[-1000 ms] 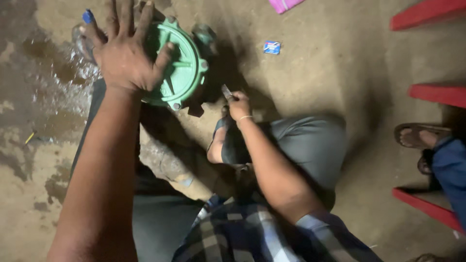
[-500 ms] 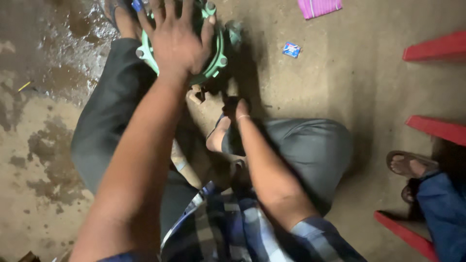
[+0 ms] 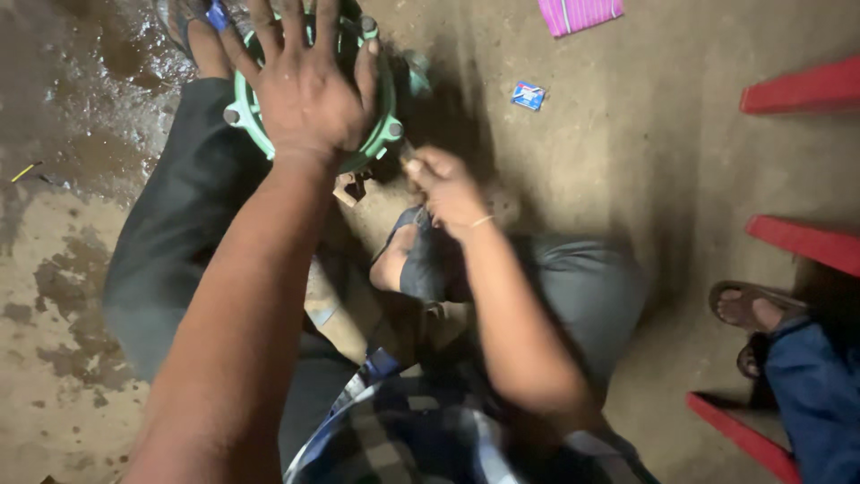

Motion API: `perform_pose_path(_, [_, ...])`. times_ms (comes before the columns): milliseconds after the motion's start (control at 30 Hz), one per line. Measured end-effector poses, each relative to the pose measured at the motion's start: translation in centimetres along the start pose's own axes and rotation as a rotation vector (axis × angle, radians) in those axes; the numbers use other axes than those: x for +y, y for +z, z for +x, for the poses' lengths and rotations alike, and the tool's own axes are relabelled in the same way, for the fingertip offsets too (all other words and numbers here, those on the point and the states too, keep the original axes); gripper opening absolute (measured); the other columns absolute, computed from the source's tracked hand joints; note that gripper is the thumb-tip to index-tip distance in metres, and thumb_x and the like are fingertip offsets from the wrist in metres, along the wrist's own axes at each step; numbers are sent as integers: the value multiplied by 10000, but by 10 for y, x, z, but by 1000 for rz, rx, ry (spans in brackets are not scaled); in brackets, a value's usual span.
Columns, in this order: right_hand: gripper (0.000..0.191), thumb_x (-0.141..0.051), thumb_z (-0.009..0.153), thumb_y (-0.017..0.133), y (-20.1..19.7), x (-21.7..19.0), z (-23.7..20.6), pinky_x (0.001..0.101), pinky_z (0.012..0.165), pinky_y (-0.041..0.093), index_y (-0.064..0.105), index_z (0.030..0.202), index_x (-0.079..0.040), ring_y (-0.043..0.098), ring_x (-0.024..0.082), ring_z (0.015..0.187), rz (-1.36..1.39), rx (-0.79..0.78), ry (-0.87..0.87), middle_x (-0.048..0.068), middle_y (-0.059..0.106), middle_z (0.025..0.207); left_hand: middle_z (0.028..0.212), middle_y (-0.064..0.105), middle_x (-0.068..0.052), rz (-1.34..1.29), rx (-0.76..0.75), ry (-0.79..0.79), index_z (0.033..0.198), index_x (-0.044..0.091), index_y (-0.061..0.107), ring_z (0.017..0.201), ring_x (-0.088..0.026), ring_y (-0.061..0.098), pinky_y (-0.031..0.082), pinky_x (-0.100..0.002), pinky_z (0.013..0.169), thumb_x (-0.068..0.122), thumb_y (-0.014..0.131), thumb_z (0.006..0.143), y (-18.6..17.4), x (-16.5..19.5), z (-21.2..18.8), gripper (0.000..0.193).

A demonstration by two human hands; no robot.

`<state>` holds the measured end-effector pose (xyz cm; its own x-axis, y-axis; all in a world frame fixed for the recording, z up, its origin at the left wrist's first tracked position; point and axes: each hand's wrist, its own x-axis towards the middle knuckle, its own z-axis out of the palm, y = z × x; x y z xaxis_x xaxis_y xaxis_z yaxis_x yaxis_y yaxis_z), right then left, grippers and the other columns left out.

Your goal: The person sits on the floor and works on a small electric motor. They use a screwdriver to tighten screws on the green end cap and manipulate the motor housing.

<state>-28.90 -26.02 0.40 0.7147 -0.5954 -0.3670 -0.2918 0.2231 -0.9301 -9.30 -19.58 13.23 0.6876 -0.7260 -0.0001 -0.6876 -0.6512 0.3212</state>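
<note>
While the left hand lies flat with fingers spread wide on top of the round green part, the part sits right under its palm. Just to the right, past the rim, the right hand pinches something small, maybe a bolt; it is too dark to tell. Most of the green part is hidden.

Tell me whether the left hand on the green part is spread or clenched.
Spread: the left hand lies flat, fingers fanned, on the green round part.
</note>
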Motion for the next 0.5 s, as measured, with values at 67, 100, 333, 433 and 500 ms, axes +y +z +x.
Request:
perform_pose_path(67, [191,-231,1013,603,-17,-5,-3,384,453,482,680,1047,-59,573,175,511,105,-115,376,116,694,767,1594,379,-274,25,-18,-8,1574,122,431,1486,-506,225,24,-717,1167,514,512,1053,-1,1,0,657])
perform_pose_path(100, [197,-228,1003,616,-17,-3,1,376,461,496,705,1013,-53,595,173,516,-49,-79,384,106,700,750,1598,374,-273,34,-10,4,1579,125,425,1490,-501,220,25,-717,1167,514,510,1053,-1,1,3,660])
perform_pose_path(333, [172,-193,961,624,36,50,20,350,566,516,728,1020,-68,627,166,635,-150,-54,295,71,711,805,1617,360,-265,33,53,35,1591,102,418,1498,-495,208,48,-702,1156,516,534,1042,2,1,3,698])
perform_pose_path(433, [170,-178,943,628,18,59,10,339,610,525,738,1022,-75,640,164,685,46,-237,210,56,715,829,1618,360,-227,61,-90,-55,1575,125,429,1518,-469,218,51,-701,1205,523,509,1050,2,1,1,664])
perform_pose_path(500, [172,-168,931,631,7,53,4,332,640,530,744,1024,-79,649,162,719,-42,-157,218,46,718,845,1615,364,-219,50,-91,-63,1567,121,439,1515,-472,227,63,-693,1216,528,505,1048,1,1,2,663])
